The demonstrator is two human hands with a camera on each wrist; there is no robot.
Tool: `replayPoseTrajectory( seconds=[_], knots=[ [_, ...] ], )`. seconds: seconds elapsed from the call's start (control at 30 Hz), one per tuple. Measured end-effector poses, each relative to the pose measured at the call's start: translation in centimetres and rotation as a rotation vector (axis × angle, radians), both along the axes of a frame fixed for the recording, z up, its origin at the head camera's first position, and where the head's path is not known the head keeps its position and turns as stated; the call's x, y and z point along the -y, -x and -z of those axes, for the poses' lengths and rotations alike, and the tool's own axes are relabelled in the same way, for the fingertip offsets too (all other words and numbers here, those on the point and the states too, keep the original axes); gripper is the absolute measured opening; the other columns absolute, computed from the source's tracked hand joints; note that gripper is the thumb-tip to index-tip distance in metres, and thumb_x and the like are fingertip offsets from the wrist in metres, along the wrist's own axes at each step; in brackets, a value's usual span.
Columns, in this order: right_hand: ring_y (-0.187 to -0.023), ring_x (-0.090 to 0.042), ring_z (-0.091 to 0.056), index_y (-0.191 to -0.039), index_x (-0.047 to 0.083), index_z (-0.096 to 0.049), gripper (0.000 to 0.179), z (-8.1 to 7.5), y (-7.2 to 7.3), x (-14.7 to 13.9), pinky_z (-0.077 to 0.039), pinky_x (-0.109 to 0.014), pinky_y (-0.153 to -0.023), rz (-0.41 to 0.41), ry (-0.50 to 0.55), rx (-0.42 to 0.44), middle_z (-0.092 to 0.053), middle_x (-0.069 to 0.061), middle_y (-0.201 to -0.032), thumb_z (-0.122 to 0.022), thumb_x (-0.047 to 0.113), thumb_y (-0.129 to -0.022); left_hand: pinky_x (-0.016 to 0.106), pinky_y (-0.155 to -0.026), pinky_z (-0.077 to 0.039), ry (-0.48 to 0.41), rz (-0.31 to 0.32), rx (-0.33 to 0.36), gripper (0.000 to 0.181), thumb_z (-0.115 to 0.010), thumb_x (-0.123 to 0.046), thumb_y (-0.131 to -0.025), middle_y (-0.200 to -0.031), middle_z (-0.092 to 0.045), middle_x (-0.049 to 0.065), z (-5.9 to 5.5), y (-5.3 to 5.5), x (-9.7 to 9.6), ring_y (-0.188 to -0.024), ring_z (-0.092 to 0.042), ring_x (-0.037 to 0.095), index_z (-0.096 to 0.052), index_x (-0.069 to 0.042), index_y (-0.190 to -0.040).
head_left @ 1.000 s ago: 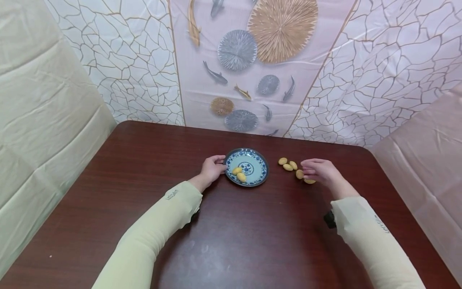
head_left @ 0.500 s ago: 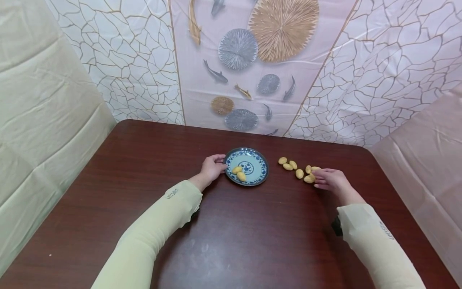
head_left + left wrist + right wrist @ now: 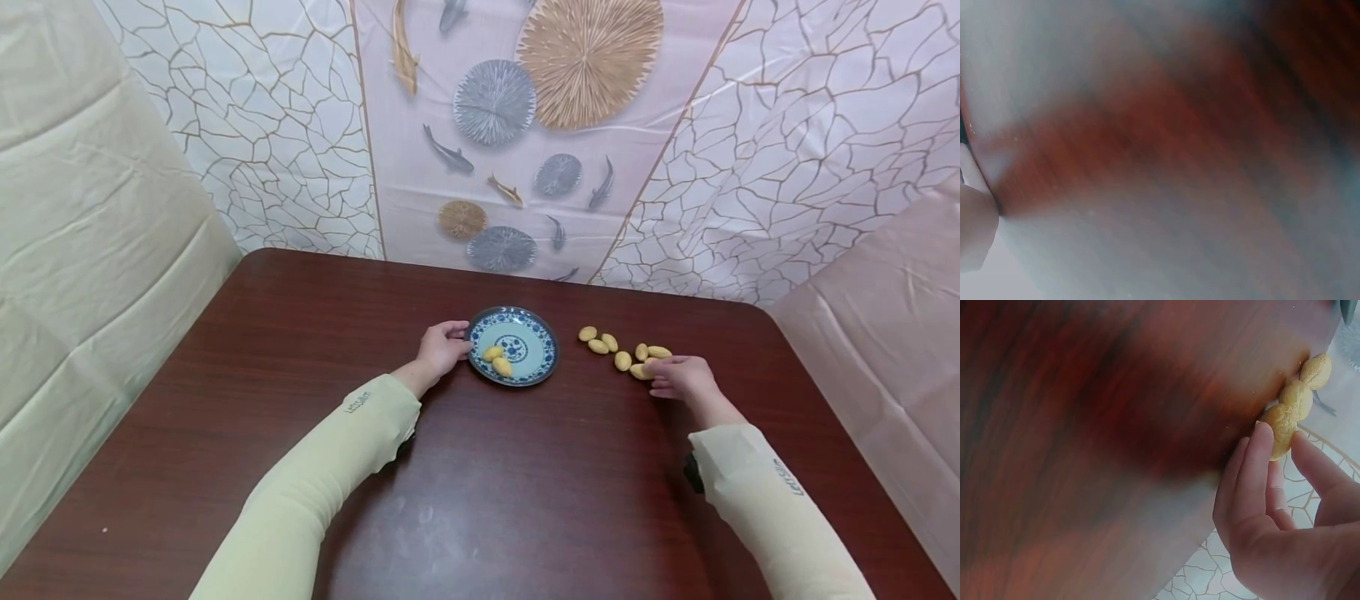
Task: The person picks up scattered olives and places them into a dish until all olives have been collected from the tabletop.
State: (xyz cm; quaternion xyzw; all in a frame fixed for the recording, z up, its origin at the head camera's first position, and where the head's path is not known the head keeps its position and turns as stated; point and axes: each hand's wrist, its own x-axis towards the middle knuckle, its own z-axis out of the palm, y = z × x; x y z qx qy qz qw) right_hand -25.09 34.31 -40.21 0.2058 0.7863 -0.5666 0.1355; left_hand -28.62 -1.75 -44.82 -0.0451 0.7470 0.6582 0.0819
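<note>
Pinching, right grip [image 3: 686,379]: one yellow piece [image 3: 1280,431] is grasped beside loose pieces [image 3: 622,361] on the bench [image 3: 540,475], right of the plate [image 3: 536,354].
Left grip [image 3: 441,348]: released; plate rim is touched.
Plate: two pieces [image 3: 502,367] are carried.

Dark reddish-brown wooden table [image 3: 510,467], glossy, rounded far corners; hazy pale reflection [image 3: 427,533] on the near part, tiny white speck [image 3: 104,530] near left. Facing me behind it: pale pink printed panel [image 3: 502,179], grey and gold fish [image 3: 449,152], round ridged grey and gold discs [image 3: 590,60]. White sheeting with gold-and-grey crackle lines [image 3: 262,117] both sides of that. Left, creased cream cloth wall [image 3: 82,250]; right, creased beige-pink cloth wall [image 3: 885,308]. Light bright, fairly even.
</note>
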Motion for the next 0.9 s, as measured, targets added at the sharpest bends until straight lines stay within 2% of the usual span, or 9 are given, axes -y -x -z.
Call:
replayPoseTrajectory(
  seconds=[0.1, 0.23, 0.33, 0.43, 0.67, 0.9],
  knots=[
    [-0.061, -0.006, -0.061, -0.108, -0.004, -0.053, 0.025, -0.1, 0.01, 0.1, -0.059, -0.024, -0.062, 0.011, 0.0, 0.01, -0.062, 0.007, -0.063, -0.061, 0.006, -0.087, 0.033, -0.085, -0.057, 0.005, 0.001, -0.003, 0.042, -0.058, 0.005, -0.086, -0.121, -0.057, 0.022, -0.08, -0.04, 0.01, -0.106, -0.06, 0.028, -0.053, 0.002, -0.128],
    [-0.062, -0.005, -0.062, -0.125, -0.011, -0.043, 0.046, -0.13, -0.09, 0.22, -0.059, -0.022, -0.064, 0.0, -0.004, 0.028, -0.062, 0.007, -0.065, -0.062, 0.007, -0.087, 0.032, -0.084, -0.057, 0.011, 0.001, 0.003, 0.042, -0.058, 0.004, -0.087, -0.121, -0.057, 0.021, -0.12, -0.08, 0.03, -0.105, -0.06, 0.026, -0.053, 0.001, -0.128],
    [-0.062, -0.005, -0.062, -0.129, -0.014, -0.038, 0.053, -0.04, -0.07, 0.27, -0.059, -0.023, -0.065, -0.003, 0.015, 0.036, -0.062, 0.006, -0.066, -0.061, 0.006, -0.086, 0.032, -0.085, -0.057, 0.007, 0.0, 0.008, 0.042, -0.058, 0.004, -0.087, -0.122, -0.056, 0.021, -0.16, -0.11, 0.07, -0.104, -0.06, 0.025, -0.053, 0.001, -0.129],
    [-0.062, -0.005, -0.063, -0.123, -0.012, -0.041, 0.046, 0.06, -0.01, 0.32, -0.059, -0.023, -0.065, 0.0, 0.045, 0.044, -0.062, 0.005, -0.066, -0.062, 0.006, -0.086, 0.032, -0.085, -0.057, 0.001, -0.004, 0.009, 0.042, -0.059, 0.004, -0.087, -0.122, -0.057, 0.021, -0.18, -0.13, 0.1, -0.103, -0.059, 0.025, -0.053, 0.001, -0.128],
    [-0.063, -0.007, -0.065, -0.099, 0.0, -0.052, 0.015, 0.16, -0.1, 0.12, -0.059, -0.023, -0.065, -0.015, 0.118, 0.057, -0.065, 0.005, -0.066, -0.06, 0.007, -0.088, 0.031, -0.083, -0.057, 0.005, -0.002, 0.009, 0.042, -0.059, 0.005, -0.086, -0.122, -0.056, 0.021, -0.21, -0.16, 0.03, -0.106, -0.059, 0.027, -0.053, 0.001, -0.128],
    [-0.065, -0.007, -0.066, -0.099, 0.001, -0.052, 0.014, -0.63, -0.2, 0.33, -0.059, -0.022, -0.068, -0.052, 0.172, 0.033, -0.066, 0.006, -0.068, -0.059, 0.006, -0.089, 0.032, -0.084, -0.057, 0.004, -0.002, 0.013, 0.043, -0.059, 0.004, -0.087, -0.123, -0.056, 0.021, -0.28, -0.2, 0.05, -0.108, -0.059, 0.027, -0.053, 0.001, -0.129]
  ],
)
